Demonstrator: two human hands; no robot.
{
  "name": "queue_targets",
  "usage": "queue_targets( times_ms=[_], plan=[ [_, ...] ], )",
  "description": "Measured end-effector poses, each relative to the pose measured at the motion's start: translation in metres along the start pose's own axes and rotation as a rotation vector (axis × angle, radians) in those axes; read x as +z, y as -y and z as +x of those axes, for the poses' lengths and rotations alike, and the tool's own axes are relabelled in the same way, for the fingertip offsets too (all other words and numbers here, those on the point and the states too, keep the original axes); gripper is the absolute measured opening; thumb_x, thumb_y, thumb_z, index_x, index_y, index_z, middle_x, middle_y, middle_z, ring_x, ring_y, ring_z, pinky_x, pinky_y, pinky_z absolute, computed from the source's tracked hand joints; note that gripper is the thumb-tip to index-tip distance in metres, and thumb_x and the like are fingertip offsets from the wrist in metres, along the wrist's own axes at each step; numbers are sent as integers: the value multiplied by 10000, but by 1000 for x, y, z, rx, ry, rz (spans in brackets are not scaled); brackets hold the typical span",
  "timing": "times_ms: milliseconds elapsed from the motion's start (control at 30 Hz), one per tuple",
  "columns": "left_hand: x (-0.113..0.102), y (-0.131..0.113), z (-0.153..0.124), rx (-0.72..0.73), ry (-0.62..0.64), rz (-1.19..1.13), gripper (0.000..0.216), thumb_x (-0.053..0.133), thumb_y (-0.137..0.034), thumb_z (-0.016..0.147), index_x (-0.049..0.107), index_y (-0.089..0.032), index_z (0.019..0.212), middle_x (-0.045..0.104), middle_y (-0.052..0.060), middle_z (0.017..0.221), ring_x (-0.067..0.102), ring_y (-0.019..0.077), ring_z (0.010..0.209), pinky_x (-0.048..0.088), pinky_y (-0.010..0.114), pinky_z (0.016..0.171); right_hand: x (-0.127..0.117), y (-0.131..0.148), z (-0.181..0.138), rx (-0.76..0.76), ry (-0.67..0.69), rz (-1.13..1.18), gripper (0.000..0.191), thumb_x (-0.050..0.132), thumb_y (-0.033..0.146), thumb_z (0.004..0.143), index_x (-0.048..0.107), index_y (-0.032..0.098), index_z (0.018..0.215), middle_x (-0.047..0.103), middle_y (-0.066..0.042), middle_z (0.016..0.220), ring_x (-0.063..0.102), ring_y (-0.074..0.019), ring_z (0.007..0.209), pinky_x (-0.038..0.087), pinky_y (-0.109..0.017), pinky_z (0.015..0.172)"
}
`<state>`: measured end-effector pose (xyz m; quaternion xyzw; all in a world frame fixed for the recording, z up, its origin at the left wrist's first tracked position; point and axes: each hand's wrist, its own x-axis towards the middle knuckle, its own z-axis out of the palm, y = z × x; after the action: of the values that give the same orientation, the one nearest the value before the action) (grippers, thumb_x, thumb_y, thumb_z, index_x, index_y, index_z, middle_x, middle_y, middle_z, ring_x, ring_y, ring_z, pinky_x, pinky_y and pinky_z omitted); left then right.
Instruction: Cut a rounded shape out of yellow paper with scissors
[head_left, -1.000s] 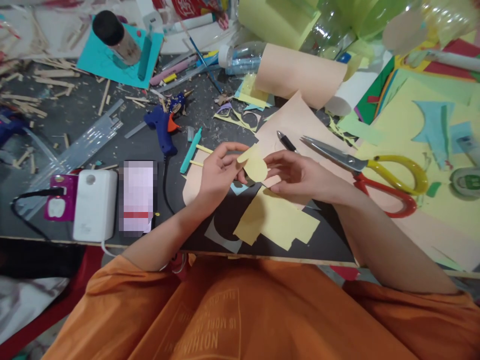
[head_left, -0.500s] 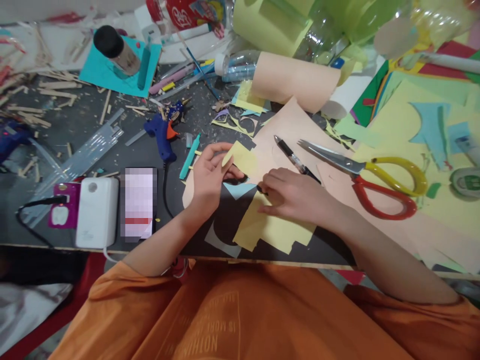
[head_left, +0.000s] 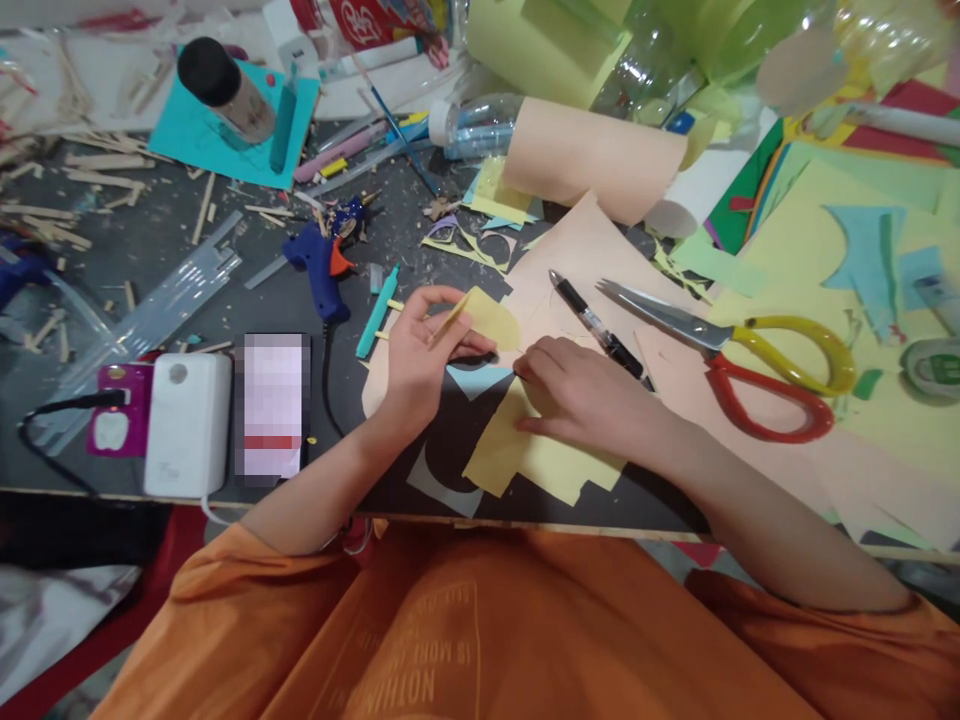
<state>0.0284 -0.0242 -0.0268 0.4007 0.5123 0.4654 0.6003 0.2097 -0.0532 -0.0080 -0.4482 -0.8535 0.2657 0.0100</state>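
Observation:
My left hand (head_left: 418,358) pinches a small yellow paper cutout (head_left: 491,318) between thumb and fingers, held just above the dark table. My right hand (head_left: 581,398) lies with curled fingers on a larger yellow paper scrap (head_left: 536,460), its fingertips close to a light blue paper piece (head_left: 480,378); whether it grips anything is hidden. A black pen (head_left: 596,325) lies on the peach sheet (head_left: 585,250) just beyond my right hand.
Scissors with yellow and red handles (head_left: 750,355) lie to the right. A blue glue gun (head_left: 322,262), a phone (head_left: 271,402) and a white charger (head_left: 187,422) sit at the left. Coloured paper sheets, wooden sticks and bottles crowd the far side.
My right hand let go of the yellow cutout and dropped onto the yellow scrap on the table. My left hand kept the cutout and turned it.

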Motion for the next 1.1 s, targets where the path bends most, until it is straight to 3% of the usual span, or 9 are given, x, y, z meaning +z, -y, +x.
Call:
queue_targets(
  times_ms=[233,433,600,700,800,1100],
  plan=[
    [1,-1,1,11,1,-26,379,748,-392,687,445,-230,847,603,-103,524,638,100,465,494,194,479,0,1,-1,-19,38,217,97,581,178,804,579,157,899,630,-114,896,584,-268,870,449,-371,743],
    [-1,0,0,-19,22,-19,280,694,-318,737,453,-231,852,528,-116,446,476,68,299,322,188,334,0,-13,1,29,-140,670,249,501,161,819,597,219,1041,696,-61,1058,636,-194,854,471,-317,719],
    [-2,0,-2,49,57,44,244,670,-313,765,477,-232,891,595,-94,531,550,72,384,425,189,431,-3,-18,3,179,-257,979,109,625,249,770,636,194,863,705,-26,774,622,-152,686,454,-265,589],
    [-1,-3,-6,42,83,147,207,643,-296,786,483,-235,902,623,-80,562,608,85,475,482,201,535,-4,-17,5,222,-346,994,107,692,297,741,679,192,759,697,-26,738,584,-139,639,450,-272,576],
    [0,-2,-10,25,141,265,165,613,-234,785,499,-228,903,657,-68,638,600,69,530,446,173,540,-1,-17,7,250,-451,1002,103,710,296,719,709,198,751,702,-35,770,587,-149,672,458,-288,601],
    [1,5,-13,60,244,392,97,565,-204,801,505,-219,875,577,-82,586,495,54,514,357,152,501,8,-19,12,273,-512,1091,142,706,278,688,627,205,781,638,2,702,580,-132,663,469,-270,605]
  ],
)
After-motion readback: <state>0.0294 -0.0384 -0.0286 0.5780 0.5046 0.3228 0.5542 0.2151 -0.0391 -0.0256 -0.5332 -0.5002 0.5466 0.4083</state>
